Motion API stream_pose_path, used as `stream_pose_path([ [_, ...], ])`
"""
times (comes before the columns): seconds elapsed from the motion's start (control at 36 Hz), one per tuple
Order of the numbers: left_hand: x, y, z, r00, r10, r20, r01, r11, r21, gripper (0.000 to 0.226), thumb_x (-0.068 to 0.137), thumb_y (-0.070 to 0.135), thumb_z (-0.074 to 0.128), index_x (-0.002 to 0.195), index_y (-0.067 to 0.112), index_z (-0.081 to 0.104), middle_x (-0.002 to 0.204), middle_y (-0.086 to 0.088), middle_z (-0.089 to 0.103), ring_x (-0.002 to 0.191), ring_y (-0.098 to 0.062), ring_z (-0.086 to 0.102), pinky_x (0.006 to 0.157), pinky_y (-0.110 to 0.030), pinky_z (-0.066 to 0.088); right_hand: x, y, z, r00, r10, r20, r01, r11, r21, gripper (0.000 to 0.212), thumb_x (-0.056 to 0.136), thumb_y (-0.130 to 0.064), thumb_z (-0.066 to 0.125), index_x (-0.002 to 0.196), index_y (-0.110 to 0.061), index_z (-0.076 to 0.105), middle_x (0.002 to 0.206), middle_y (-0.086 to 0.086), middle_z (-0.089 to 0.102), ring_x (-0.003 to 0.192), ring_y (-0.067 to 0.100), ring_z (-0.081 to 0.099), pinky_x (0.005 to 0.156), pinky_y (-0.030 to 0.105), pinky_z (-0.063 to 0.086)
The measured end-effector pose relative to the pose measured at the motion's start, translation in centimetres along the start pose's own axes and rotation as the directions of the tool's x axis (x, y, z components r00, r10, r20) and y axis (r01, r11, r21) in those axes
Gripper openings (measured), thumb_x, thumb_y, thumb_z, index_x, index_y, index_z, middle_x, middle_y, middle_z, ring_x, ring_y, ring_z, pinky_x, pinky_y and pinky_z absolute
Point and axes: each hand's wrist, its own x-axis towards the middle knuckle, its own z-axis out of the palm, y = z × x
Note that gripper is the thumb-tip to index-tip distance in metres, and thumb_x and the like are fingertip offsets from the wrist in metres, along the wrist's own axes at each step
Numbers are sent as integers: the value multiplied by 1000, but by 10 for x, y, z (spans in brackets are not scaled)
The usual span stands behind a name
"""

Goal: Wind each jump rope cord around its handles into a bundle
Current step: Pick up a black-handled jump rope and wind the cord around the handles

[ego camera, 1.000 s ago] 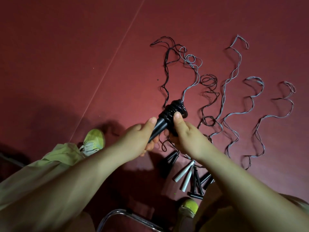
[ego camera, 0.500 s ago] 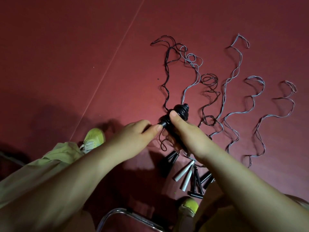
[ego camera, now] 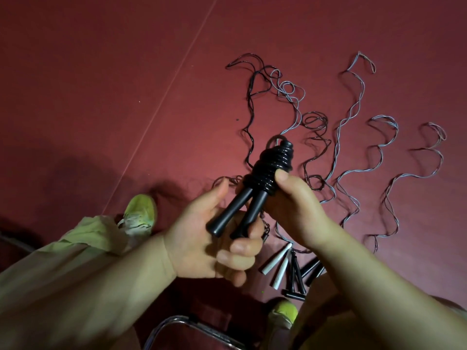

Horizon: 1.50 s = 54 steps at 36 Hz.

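A black jump rope bundle sits at the centre of the frame, held up above the dark red floor between both hands. Its black cord is wound in tight stacked coils around the upper half of two black handles, whose bare lower ends splay apart toward the lower left.

The left hand curls its fingers around the lower ends of the handles, thumb raised beside the coils. The right hand grips the wound part from the right, its thumb pressed against the coils.

On the floor behind the bundle, in the upper right of the frame, several unwound cords lie in wavy lines: a black cord to the left, pale grey cords further right. Their handles lie clustered at the lower centre, just under the right forearm: two white handles beside several black floor handles.

A yellow-green shoe shows at centre left, a second shoe at the bottom centre. A chrome chair frame curves along the bottom edge.
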Motion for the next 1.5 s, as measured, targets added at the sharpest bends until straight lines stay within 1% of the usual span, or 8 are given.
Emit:
stream_pose_path([
  [0.08, -3, 8, -2, 999, -14, -45, 15, 999, 31, 66, 90, 67, 31, 95, 5, 53, 75, -6, 61, 57, -13, 56, 57, -29, 34, 2, -5, 1, 996, 83, -17, -84, 994, -73, 89, 64, -83, 55, 85, 4, 53, 90, 25, 53, 85, 35, 47, 83, 47, 33],
  [0.17, -6, 14, -3, 971, -53, -234, 82, 990, 119, 67, 82, 75, 29, 84, 13, 55, 65, 1, 54, 45, -8, 47, 58, -28, 41, 3, -12, 4, 984, 141, -108, -160, 969, -188, 82, 78, -78, 44, 88, 1, 61, 99, 41, 57, 93, 58, 53, 89, 63, 40],
  [0.28, 0, 17, 6, 855, -26, -518, 137, 974, 178, 71, 80, 77, 23, 69, 16, 59, 58, 2, 47, 38, -8, 36, 55, -26, 39, 1, -8, -6, 953, 249, -175, -284, 934, -215, 60, 99, -47, 34, 71, -7, 68, 62, 6, 65, 58, 18, 59, 55, 19, 49],
  [0.64, 11, 13, 6, 512, 169, -842, 353, 853, 385, 75, 91, 69, 15, 63, 13, 58, 55, -4, 50, 38, -11, 32, 52, -25, 33, 4, -6, -5, 890, 345, -298, -455, 720, -524, 68, 99, -53, 25, 69, -2, 58, 49, 3, 52, 41, 11, 49, 33, 10, 28],
  [0.92, 9, 16, 7, 465, 271, -843, 381, 798, 467, 59, 94, 62, 24, 73, 19, 58, 61, 2, 54, 51, -10, 38, 70, -33, 43, 7, 5, -8, 904, 252, -346, -419, 682, -599, 76, 92, -64, 22, 54, -7, 54, 47, 1, 51, 38, 6, 44, 55, 25, 35],
  [1.17, 7, 21, 0, 305, 547, -780, 401, 669, 626, 34, 89, 49, 55, 95, 16, 63, 73, 7, 53, 66, -9, 49, 87, -40, 52, 6, 9, -8, 923, 324, -207, -376, 876, -302, 93, 67, -84, 34, 94, 0, 63, 65, 7, 53, 40, 13, 39, 40, 22, 31],
  [1.33, 7, 17, 0, 382, 631, -675, 504, 471, 724, 24, 82, 35, 69, 81, 16, 55, 70, 1, 52, 69, -14, 48, 70, -29, 39, 7, 7, -9, 911, 365, -190, -405, 879, -251, 81, 68, -87, 37, 71, -9, 58, 51, 0, 48, 38, 12, 35, 43, 25, 29],
  [1.5, 8, 15, 6, 392, 684, -615, 602, 314, 734, 38, 75, 38, 75, 71, 17, 44, 65, 5, 46, 59, -10, 41, 51, -21, 31, 6, 1, -5, 948, 259, -185, -302, 914, -270, 51, 86, -61, 49, 51, -24, 58, 51, 1, 45, 42, 14, 31, 45, 27, 22],
])
